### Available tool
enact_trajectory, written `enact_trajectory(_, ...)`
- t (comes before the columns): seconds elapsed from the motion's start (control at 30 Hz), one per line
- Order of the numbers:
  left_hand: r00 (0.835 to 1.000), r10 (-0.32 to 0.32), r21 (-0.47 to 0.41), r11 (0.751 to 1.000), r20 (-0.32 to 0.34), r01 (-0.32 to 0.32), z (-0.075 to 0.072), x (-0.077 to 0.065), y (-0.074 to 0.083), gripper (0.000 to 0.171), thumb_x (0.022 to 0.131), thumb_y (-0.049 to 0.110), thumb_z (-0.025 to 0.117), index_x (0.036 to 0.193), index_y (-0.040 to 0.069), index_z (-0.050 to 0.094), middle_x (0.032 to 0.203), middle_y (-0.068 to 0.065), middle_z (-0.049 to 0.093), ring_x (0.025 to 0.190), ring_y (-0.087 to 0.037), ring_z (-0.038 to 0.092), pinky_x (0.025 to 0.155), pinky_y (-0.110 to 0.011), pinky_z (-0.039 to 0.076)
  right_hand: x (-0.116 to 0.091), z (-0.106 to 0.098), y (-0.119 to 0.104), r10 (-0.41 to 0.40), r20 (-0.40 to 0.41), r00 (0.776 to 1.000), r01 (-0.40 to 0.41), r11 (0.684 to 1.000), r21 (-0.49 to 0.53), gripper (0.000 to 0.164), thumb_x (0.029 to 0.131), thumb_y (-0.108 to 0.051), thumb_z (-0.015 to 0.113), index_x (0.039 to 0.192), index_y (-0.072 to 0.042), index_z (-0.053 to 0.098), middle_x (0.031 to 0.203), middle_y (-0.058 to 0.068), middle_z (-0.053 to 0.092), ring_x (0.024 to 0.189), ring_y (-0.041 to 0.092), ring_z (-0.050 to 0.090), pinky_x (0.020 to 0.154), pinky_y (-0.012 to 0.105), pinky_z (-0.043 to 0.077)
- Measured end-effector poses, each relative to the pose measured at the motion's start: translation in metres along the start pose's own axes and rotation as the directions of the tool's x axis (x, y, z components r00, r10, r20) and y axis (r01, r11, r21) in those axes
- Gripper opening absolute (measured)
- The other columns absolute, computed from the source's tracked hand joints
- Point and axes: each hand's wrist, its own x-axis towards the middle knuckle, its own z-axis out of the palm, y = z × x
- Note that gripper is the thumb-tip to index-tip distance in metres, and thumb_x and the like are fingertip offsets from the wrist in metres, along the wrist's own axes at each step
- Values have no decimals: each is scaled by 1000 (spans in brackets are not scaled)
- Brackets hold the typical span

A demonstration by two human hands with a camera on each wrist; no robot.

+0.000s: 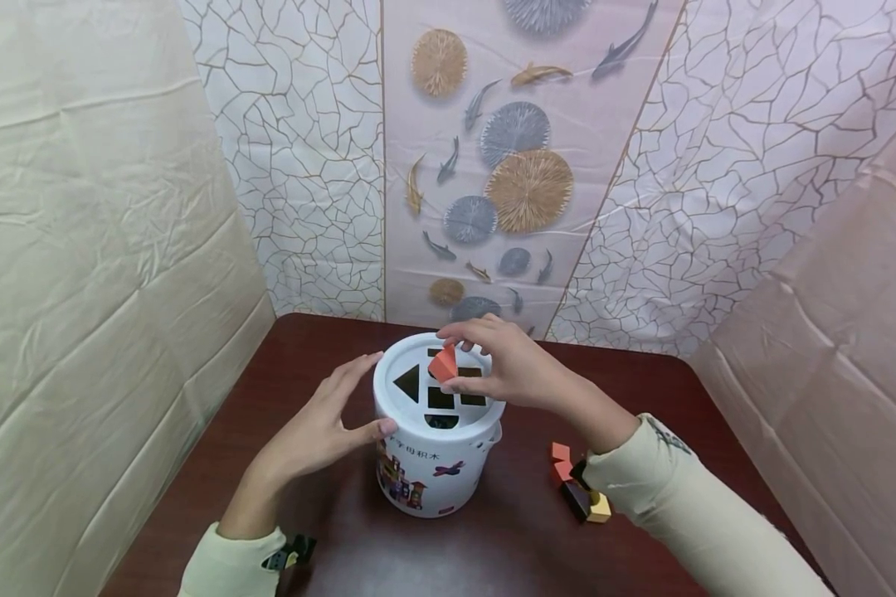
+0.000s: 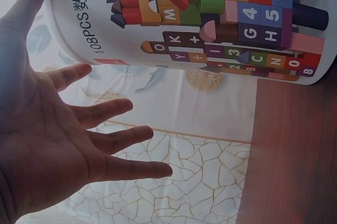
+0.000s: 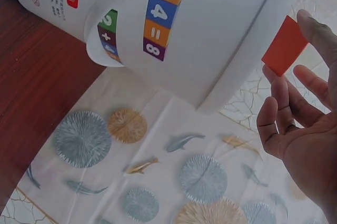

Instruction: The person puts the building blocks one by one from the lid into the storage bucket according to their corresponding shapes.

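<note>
A white toy-block bucket point(image 1: 436, 464) stands on the table, its lid point(image 1: 403, 414) cut with a triangle, squares and other shaped holes. Over that lid my right hand point(image 1: 518, 365) pinches an orange-red block point(image 1: 443, 365) between thumb and fingers. The right wrist view shows a flat face of the same block point(image 3: 285, 46) just beyond the lid's rim. My left hand point(image 1: 321, 423) rests at the bucket's left side, thumb and fingertips at the rim. Seen from the left wrist, this hand point(image 2: 68, 134) has its fingers spread beside the printed wall of the bucket point(image 2: 174, 39).
Several loose blocks lie right of the bucket, among them a red block point(image 1: 560, 452) and a yellow block point(image 1: 599, 507), partly behind my right sleeve point(image 1: 657, 473). The dark red-brown table point(image 1: 328, 340) ends at a patterned cloth backdrop point(image 1: 321, 166). Beige cloth point(image 1: 82, 249) hangs on both sides.
</note>
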Motion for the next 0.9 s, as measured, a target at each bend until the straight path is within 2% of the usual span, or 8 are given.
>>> enact_trajectory(0.27, 1000, 29, 10, 1000, -8, -29, 1, 0, -1, 99, 94, 66, 80, 174, 45, 26, 181, -6, 30, 164, -44, 33, 117, -84, 40, 11, 8, -4, 5, 42, 999, -6, 999, 32, 67, 89, -34, 95, 146, -10, 69, 133, 4, 78, 119, 28, 68, 98, 47, 60)
enact_trajectory(0.5, 1000, -4, -6, 1000, 7, 4, 1, -1, 1, 100, 92, 68, 80, 173, 50, 25, 182, -5, 29, 164, -44, 32, 115, -85, 41, 18, 16, -6, 7, 75, 997, -9, 1000, 24, 67, 91, -35, 94, 148, -11, 68, 137, 4, 77, 120, 24, 67, 100, 48, 61)
enact_trajectory(0.7, 1000, 5, -6, 1000, 4, -4, 1, -1, 1, 99, 93, 68, 80, 172, 52, 23, 182, -4, 28, 164, -44, 33, 116, -85, 41, 23, 24, -9, 7, 102, 995, -9, 1000, 13, 68, 91, -37, 94, 148, -11, 68, 142, 5, 75, 128, 25, 66, 106, 49, 59)
enact_trajectory(0.9, 1000, 5, -6, 1000, 1, -5, 1, -2, 0, 100, 93, 69, 80, 173, 49, 24, 182, -4, 28, 164, -43, 33, 116, -84, 41, 26, 31, -10, 12, 115, 993, -12, 1000, -1, 67, 92, -39, 93, 148, -11, 68, 144, 5, 74, 134, 28, 64, 109, 50, 58)
